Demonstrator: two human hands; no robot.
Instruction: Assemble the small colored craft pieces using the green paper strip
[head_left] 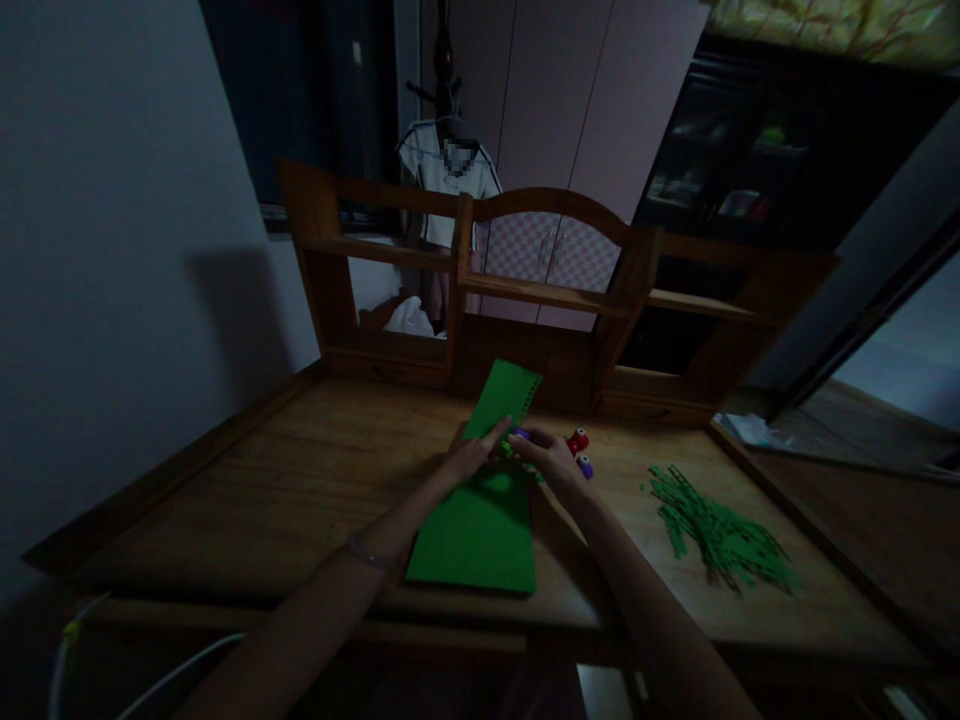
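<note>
A long green sheet (480,520) lies on the wooden desk (300,470), its far end lifted and notched with punched holes along one edge. My left hand (471,452) pinches the sheet near its middle. My right hand (546,455) is closed on a small purple-and-green paper punch (517,438) set against the sheet's right edge. Two more small punches, a red one (577,441) and a purple one (585,466), sit just right of my right hand.
A heap of thin green paper strips (716,532) lies on the desk's right side. A wooden shelf unit (555,290) rises along the desk's back. A wall stands at left, dark cabinets at back right. White cables (150,670) hang at lower left.
</note>
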